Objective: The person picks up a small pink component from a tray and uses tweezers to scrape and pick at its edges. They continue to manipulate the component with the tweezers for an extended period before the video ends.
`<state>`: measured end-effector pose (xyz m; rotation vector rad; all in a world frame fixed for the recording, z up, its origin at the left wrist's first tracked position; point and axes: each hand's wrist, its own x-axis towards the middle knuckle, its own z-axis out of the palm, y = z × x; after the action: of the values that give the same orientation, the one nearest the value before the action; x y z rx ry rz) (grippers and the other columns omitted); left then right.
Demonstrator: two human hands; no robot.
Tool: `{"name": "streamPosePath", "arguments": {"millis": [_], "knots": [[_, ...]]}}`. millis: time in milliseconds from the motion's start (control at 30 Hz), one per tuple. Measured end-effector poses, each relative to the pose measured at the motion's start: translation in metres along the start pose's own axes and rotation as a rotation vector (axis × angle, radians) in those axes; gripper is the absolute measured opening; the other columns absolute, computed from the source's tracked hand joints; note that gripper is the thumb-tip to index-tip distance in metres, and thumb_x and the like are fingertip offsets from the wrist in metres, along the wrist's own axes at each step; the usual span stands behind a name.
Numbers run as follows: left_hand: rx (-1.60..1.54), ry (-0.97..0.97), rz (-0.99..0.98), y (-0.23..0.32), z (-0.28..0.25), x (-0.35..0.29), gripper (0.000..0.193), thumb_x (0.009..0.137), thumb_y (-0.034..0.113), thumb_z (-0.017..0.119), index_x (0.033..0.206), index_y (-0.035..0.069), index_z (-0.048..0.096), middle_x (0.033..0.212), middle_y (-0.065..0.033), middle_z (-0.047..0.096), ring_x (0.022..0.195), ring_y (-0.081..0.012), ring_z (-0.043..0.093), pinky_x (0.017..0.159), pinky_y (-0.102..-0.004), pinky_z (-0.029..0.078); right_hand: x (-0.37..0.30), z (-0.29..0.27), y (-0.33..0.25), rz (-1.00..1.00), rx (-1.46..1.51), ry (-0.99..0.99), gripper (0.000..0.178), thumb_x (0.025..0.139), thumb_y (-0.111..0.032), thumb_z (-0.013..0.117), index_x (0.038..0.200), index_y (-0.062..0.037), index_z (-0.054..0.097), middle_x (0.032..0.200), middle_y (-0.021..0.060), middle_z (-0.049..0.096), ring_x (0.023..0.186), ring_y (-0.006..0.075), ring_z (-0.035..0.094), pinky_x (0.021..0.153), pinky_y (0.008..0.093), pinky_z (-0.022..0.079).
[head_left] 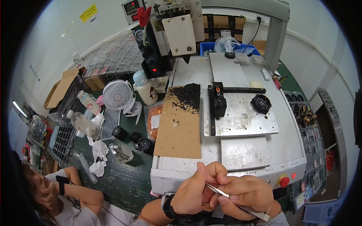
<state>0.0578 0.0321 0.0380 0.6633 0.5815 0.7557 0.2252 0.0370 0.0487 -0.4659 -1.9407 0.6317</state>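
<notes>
Both hands meet in front of the machine's near edge. My right hand [252,194] is closed around metal tweezers [249,211], whose tips point toward my left hand [190,194]. The fingers of my left hand are bent and pressed together at the tweezer tips; what they hold, if anything, is too small and hidden to name. Beyond the hands, a metal plate [245,126] carries a black clamp-like fixture [218,100] and a round black part [261,103]. Left of it, a brown cardboard sheet [179,137] bears a heap of black shreds [186,96].
A machine head [180,35] hangs over the back of the bed. A red stop button [283,180] is on the front panel. On the green table stand a fan [118,95], bottles [146,90] and a glass jar [121,152]. Another person [71,192] sits at the left.
</notes>
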Motion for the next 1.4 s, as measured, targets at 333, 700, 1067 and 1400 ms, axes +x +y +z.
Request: {"name": "streamPosePath", "arguments": {"millis": [333,700,1067,1400], "knots": [[-0.185,-0.163,-0.057,-0.002,-0.009,-0.001,0.067,0.092,0.069,0.018,0.095,0.007,0.042,0.077,-0.0067,0.053,0.051,-0.0082,0.043,0.041,-0.0186,0.029,-0.016,0.022,-0.002,-0.004,0.062,0.195,0.013,0.081,-0.002,0.062,0.088,-0.0041,0.051,0.082,0.0129,0.061,0.070,0.0258,0.061,0.077,0.0409,0.052],[-0.061,-0.031,0.143,-0.007,-0.005,0.000,0.057,0.096,0.063,0.020,0.102,0.010,0.040,0.077,-0.0096,0.049,0.050,-0.0138,0.039,0.045,-0.0258,0.034,-0.015,-0.002,-0.002,-0.016,0.078,0.056,0.031,0.077,0.003,0.070,0.097,-0.0045,0.047,0.095,0.0178,0.061,0.078,0.0233,0.064,0.084,0.0435,0.055],[-0.039,-0.129,0.457,-0.009,-0.003,0.012,0.039,0.101,0.042,0.036,0.114,0.006,0.042,0.103,-0.0116,0.045,0.080,-0.0242,0.050,0.070,-0.0389,0.044,-0.020,-0.008,-0.017,0.042,0.140,0.192,0.063,0.101,-0.047,0.024,0.081,0.0014,0.059,0.072,0.0149,0.059,0.062,0.0275,0.057,0.063,0.0397,0.049],[0.057,-0.038,0.628,-0.017,-0.007,0.013,0.039,0.098,0.035,0.050,0.105,-0.003,0.057,0.121,-0.0124,0.039,0.097,-0.0257,0.058,0.086,-0.0366,0.049,-0.013,-0.002,-0.001,-0.164,0.141,0.227,0.055,0.099,-0.046,0.037,0.099,0.0028,0.061,0.087,0.0161,0.061,0.073,0.0290,0.062,0.063,0.0379,0.050]]}}
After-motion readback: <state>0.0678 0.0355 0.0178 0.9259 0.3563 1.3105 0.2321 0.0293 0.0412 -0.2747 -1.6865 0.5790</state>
